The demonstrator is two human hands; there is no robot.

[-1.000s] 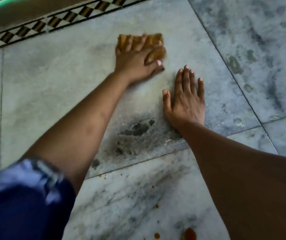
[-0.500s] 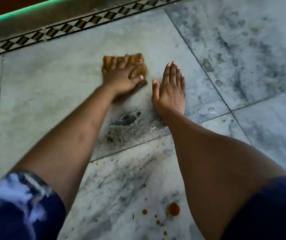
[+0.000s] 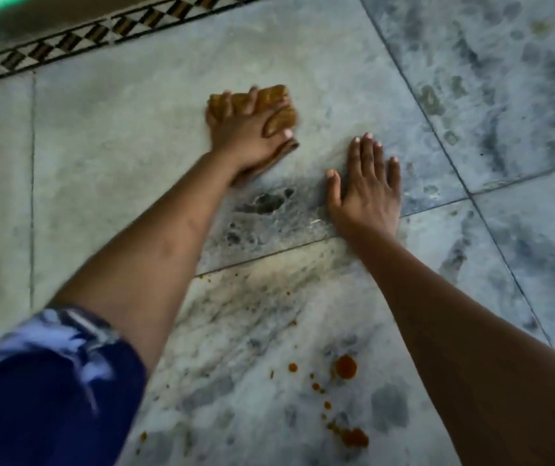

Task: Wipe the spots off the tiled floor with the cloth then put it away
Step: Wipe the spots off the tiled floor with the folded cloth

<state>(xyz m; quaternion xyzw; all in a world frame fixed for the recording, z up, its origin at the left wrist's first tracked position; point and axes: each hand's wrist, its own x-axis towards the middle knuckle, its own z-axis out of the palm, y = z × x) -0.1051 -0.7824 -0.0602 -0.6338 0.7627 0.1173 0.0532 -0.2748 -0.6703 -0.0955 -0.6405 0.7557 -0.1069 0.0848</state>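
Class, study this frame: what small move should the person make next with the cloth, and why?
Probably drag the cloth back toward the body, onto the orange spots. The left hand presses it on the far tile, where no orange shows, while the spots lie unwiped on the near tile. The right hand rests flat, holding nothing.
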